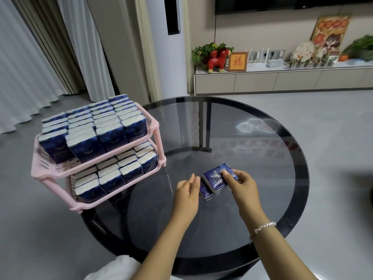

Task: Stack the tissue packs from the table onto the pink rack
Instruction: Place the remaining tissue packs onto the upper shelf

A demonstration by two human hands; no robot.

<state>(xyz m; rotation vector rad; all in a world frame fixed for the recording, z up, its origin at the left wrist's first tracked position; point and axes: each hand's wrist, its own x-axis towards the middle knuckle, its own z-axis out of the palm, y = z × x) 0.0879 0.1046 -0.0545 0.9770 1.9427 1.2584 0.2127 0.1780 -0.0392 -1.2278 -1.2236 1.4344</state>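
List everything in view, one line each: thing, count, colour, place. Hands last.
tissue packs on table: two, dark blue, mid-table, one leaning on the other
tissue packs on rack: many, dark blue and white, filling both tiers
pink rack: one, pink, two tiers, table's left edge
glass table: one, dark, round
red horse figurine: one, red, on cabinet
framed character: one, gold on wood, beside figurine
bracelet: one, pale beads, right wrist
left hand: open, beside the lower pack
right hand: grips the upper pack
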